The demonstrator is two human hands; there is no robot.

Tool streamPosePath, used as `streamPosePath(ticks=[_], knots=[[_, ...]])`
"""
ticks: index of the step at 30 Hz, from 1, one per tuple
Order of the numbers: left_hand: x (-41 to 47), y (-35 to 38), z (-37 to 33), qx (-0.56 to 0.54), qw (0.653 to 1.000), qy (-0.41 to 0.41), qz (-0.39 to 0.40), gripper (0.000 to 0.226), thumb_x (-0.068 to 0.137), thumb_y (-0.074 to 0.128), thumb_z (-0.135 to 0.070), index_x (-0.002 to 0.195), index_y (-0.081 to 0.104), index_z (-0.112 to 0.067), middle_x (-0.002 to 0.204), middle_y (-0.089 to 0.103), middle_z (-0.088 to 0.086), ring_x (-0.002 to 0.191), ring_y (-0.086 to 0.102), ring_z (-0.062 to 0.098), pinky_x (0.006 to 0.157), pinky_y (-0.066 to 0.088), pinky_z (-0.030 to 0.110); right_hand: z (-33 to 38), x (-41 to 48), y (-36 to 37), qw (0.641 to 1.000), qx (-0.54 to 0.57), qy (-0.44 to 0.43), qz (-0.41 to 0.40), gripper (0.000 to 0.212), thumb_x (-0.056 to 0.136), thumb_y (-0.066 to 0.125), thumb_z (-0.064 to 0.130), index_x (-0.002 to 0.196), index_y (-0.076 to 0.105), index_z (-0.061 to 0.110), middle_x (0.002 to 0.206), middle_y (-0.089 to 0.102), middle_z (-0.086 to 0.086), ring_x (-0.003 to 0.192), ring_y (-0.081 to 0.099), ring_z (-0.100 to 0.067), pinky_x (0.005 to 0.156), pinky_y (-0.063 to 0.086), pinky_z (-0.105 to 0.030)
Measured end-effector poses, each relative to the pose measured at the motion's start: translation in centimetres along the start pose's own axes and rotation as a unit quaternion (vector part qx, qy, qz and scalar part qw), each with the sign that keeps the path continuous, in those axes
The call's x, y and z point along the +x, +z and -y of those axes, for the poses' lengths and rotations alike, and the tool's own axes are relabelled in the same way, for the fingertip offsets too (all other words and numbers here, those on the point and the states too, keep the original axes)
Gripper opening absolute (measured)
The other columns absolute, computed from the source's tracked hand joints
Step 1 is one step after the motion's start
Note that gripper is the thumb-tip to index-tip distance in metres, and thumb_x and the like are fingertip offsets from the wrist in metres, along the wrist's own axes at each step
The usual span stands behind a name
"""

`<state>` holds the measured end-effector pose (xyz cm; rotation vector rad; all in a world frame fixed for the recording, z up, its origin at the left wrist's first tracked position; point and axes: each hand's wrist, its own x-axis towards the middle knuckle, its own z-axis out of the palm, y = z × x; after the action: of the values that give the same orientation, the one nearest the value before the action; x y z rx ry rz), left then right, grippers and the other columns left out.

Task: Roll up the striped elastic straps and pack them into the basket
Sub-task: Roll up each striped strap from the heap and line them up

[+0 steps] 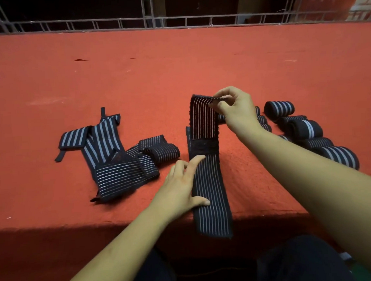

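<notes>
While its near end hangs over the front edge of the table, the striped strap (209,181) runs straight away from the person across the red cloth (177,66), and its far end is lifted and folded back toward them. The right hand (236,110) pinches that raised end between thumb and curled fingers. The left hand (182,183) lies relaxed against the strap's left side, with its thumb and an outstretched finger resting on the fabric.

To the left, apart from the hand, a heap of loose straps (117,162) lies tangled and overlapping, some with broad stripes and some with fine ones. To the right, partly hidden behind the right forearm, a cluster of rolled straps (303,128) sits close together, several touching.

Beyond both groups the cloth stretches bare to the far edge, where a lattice rail (175,20) runs across. Below the front edge the person's dark trousers (302,260) show.
</notes>
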<state>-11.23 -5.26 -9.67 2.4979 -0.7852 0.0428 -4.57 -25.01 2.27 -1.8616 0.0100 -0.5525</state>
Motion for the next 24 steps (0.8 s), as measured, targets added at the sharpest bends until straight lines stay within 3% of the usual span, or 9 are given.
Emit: streamPosePath(ticks=[2, 5, 10, 12, 15, 18, 19, 20, 24], knots=[[0.5, 0.3, 1.1, -0.009, 1.0, 0.014, 0.019, 0.097, 0.074, 0.071, -0.067, 0.151, 0.015, -0.046, 0.119, 0.04, -0.003, 0.116, 0.041, 0.016, 0.111, 0.034, 0.035, -0.9, 0.7, 0.6, 1.0, 0.0, 0.006, -0.001, 0.026, 0.093, 0.059, -0.002, 0.086, 0.064, 0.023, 0.085, 0.072, -0.002, 0.082, 0.073, -0.017, 0.068, 0.06, -0.039], [0.6, 1.2, 2.0, 0.024, 0.999, 0.039, 0.003, 0.083, 0.078, 0.049, -0.08, 0.147, 0.031, -0.038, 0.118, 0.041, -0.004, 0.112, 0.041, 0.014, 0.106, 0.039, 0.038, -2.0, 1.9, 1.6, 0.999, 0.013, 0.029, -0.008, 0.028, 0.095, 0.052, -0.006, 0.088, 0.06, 0.02, 0.1, 0.071, -0.014, 0.083, 0.075, -0.016, 0.066, 0.057, -0.027], [0.5, 1.8, 2.4, 0.011, 0.999, 0.037, -0.014, 0.077, 0.078, 0.048, -0.077, 0.138, 0.048, -0.029, 0.117, 0.04, -0.006, 0.111, 0.041, 0.014, 0.106, 0.039, 0.037, -4.9, 4.3, 3.5, 0.998, -0.008, 0.064, -0.014, 0.013, 0.095, 0.057, 0.0, 0.093, 0.059, 0.013, 0.096, 0.073, -0.015, 0.075, 0.076, -0.02, 0.079, 0.06, -0.05], [0.7, 1.8, 2.7, -0.022, 0.999, 0.035, -0.013, 0.074, 0.076, 0.053, -0.075, 0.132, 0.053, -0.026, 0.117, 0.043, -0.006, 0.112, 0.044, 0.014, 0.106, 0.04, 0.038, -6.2, 5.1, 4.3, 0.996, -0.029, 0.088, -0.014, 0.012, 0.095, 0.057, 0.001, 0.091, 0.057, 0.013, 0.085, 0.07, -0.01, 0.075, 0.075, -0.023, 0.08, 0.059, -0.053], [0.9, 2.0, 3.0, -0.066, 0.997, 0.031, -0.025, 0.069, 0.072, 0.061, -0.07, 0.122, 0.058, -0.024, 0.113, 0.047, -0.008, 0.11, 0.048, 0.013, 0.103, 0.042, 0.037, -8.0, 6.2, 5.5, 0.991, -0.065, 0.112, -0.015, 0.008, 0.096, 0.061, 0.006, 0.103, 0.059, 0.004, 0.072, 0.064, -0.001, 0.065, 0.073, -0.019, 0.078, 0.061, -0.043], [1.0, 2.2, 3.1, -0.069, 0.997, 0.025, -0.031, 0.063, 0.072, 0.062, -0.069, 0.117, 0.06, -0.024, 0.11, 0.048, -0.009, 0.107, 0.048, 0.011, 0.101, 0.042, 0.036, -9.7, 6.8, 6.5, 0.985, -0.122, 0.118, -0.003, 0.013, 0.096, 0.063, 0.01, 0.105, 0.057, 0.004, 0.071, 0.06, 0.001, 0.046, 0.062, -0.005, 0.053, 0.051, -0.02], [0.9, 2.2, 3.0, -0.07, 0.997, 0.024, -0.034, 0.061, 0.072, 0.061, -0.068, 0.115, 0.06, -0.025, 0.109, 0.048, -0.01, 0.107, 0.047, 0.011, 0.1, 0.042, 0.035, -10.1, 6.9, 6.7, 0.983, -0.137, 0.119, 0.003, 0.01, 0.095, 0.065, 0.012, 0.1, 0.057, 0.008, 0.07, 0.06, -0.001, 0.042, 0.06, -0.003, 0.049, 0.047, -0.018], [0.9, 2.2, 3.0, -0.071, 0.997, 0.024, -0.036, 0.059, 0.073, 0.061, -0.068, 0.114, 0.061, -0.025, 0.108, 0.048, -0.01, 0.106, 0.047, 0.01, 0.1, 0.042, 0.035, -10.7, 7.0, 7.0, 0.981, -0.153, 0.117, 0.008, 0.011, 0.094, 0.067, 0.015, 0.094, 0.057, 0.01, 0.071, 0.061, -0.005, 0.043, 0.061, -0.006, 0.05, 0.046, -0.02], [0.9, 2.1, 2.8, -0.06, 0.997, 0.026, -0.036, 0.057, 0.074, 0.059, -0.068, 0.113, 0.06, -0.026, 0.107, 0.046, -0.012, 0.104, 0.046, 0.009, 0.098, 0.042, 0.034, -12.2, 7.5, 7.3, 0.961, -0.239, 0.137, 0.015, 0.019, 0.091, 0.071, 0.028, 0.084, 0.062, 0.012, 0.09, 0.065, -0.009, 0.085, 0.059, -0.024, 0.074, 0.04, -0.027]])
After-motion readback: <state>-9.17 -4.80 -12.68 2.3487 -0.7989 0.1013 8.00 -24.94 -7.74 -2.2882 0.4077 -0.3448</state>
